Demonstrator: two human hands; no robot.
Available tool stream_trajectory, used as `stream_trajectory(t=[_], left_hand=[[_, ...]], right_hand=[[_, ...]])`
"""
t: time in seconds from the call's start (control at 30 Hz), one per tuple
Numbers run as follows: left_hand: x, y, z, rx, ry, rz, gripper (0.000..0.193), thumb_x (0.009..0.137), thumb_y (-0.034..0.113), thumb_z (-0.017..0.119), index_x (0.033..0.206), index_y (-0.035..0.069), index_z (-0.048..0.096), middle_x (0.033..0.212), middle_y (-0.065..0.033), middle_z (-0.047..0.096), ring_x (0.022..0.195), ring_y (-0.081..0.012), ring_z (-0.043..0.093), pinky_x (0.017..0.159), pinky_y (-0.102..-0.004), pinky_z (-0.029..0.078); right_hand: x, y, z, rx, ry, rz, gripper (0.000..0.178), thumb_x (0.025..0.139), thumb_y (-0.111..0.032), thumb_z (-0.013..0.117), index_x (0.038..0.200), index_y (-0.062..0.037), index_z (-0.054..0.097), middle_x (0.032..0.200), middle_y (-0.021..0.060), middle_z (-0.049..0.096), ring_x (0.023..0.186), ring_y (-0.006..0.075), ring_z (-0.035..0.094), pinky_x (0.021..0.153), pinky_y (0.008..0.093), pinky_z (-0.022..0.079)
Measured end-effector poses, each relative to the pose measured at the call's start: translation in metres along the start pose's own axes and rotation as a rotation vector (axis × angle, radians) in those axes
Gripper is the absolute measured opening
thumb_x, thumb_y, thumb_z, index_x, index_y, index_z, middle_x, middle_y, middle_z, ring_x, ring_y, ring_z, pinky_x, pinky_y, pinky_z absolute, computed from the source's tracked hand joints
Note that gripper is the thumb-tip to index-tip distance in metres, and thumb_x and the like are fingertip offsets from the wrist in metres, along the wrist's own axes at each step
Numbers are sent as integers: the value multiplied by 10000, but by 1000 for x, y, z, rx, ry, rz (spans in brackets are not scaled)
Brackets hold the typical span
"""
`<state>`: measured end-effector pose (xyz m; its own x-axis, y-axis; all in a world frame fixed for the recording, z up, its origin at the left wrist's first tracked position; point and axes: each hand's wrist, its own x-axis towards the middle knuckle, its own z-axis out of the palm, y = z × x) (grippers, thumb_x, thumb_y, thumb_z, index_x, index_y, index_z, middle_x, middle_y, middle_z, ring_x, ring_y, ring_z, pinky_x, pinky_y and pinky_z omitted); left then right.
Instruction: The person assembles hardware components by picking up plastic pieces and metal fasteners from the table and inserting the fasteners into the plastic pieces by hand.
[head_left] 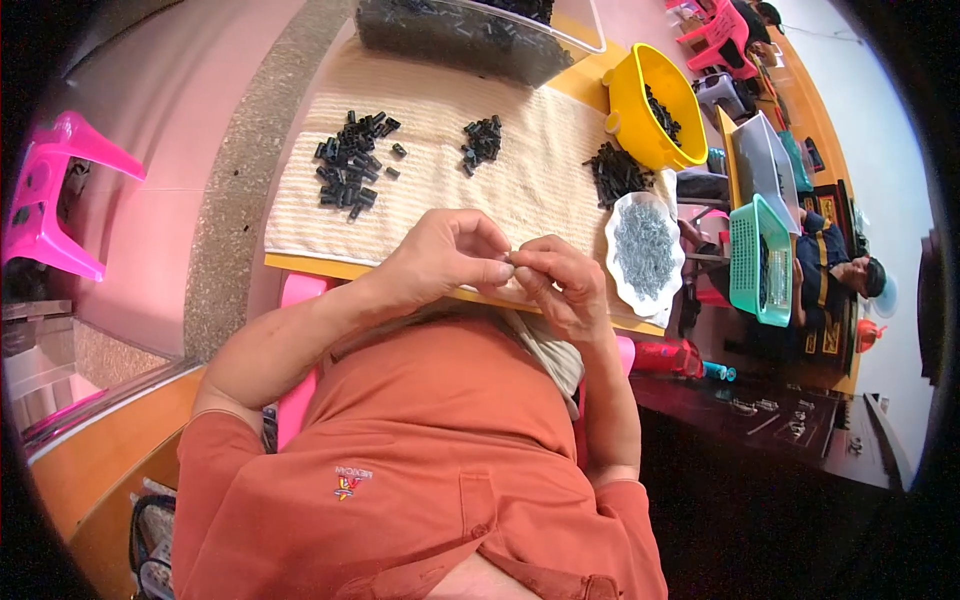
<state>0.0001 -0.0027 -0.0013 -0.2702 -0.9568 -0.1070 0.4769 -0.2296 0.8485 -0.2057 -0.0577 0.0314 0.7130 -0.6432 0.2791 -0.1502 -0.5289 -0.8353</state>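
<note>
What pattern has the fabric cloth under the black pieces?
Beige and cream stripes on the cloth; head view.

Left grip [440, 258] and right grip [572, 285] pinch a tiny piece [512, 257] by the towel [545, 180].

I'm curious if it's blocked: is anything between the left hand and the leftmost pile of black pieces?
Nothing that I can see: between the left hand and the leftmost pile there's only striped cloth. A smaller pile sits off to the right.
</note>
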Motion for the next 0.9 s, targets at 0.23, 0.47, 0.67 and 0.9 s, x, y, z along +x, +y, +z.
stream_trajectory(t=[0.23,0.47,0.67,0.9], left_hand=[[-1,7,0,0,108,50,166,878,53,735,994,12,624,872,-52,683,779,-117,666,710,-258,558],[0,9,-2,-5,249,226,157,882,36,727,995,12,621,905,-54,675,780,-117,664,716,-261,570],[0,12,-2,-97,345,272,154,873,23,725,991,13,627,903,-58,683,797,-113,654,713,-256,542],[-2,17,-3,-107,334,273,149,875,35,729,988,18,632,904,-53,688,800,-108,653,716,-247,538]], right_hand=[[0,-11,6,-173,11,-57,358,859,1,698,1211,-31,641,1060,154,640,793,224,659,664,308,521],[45,10,6,-210,142,48,168,833,-37,745,991,-23,692,855,90,678,656,150,613,585,268,491],[93,31,23,-543,55,81,158,834,-184,676,929,-58,688,919,142,683,854,347,675,755,450,525],[103,40,34,-705,-1,57,248,840,-223,689,1024,-56,680,896,148,694,896,348,666,781,443,509]])
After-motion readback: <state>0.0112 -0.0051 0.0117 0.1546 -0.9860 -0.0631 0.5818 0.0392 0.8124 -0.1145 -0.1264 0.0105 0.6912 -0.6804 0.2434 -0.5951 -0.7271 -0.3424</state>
